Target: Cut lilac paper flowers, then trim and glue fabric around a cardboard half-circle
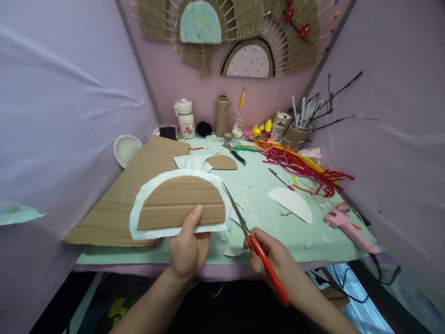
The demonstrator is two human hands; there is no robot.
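My left hand (pixel 189 248) grips the lower edge of a cardboard half-circle (pixel 181 199), thumb on its brown face. Pale blue-white fabric (pixel 139 204) lies behind the cardboard and sticks out as a border all round it. My right hand (pixel 273 255) is closed on red-handled scissors (pixel 266 264). Their blades point up and left, with the tips at the right side of the fabric border. Whether the blades touch the fabric, I cannot tell. Below the blades a small fabric scrap (pixel 233 250) lies on the table.
A large cardboard sheet (pixel 114 199) covers the table's left part. Behind the held piece lie a fabric strip (pixel 193 162) and a smaller cardboard half-circle (pixel 222 162). Pliers (pixel 238 155), a white half-circle (pixel 292 204), pipe cleaners (pixel 306 167) and a pink glue gun (pixel 349 227) are on the right.
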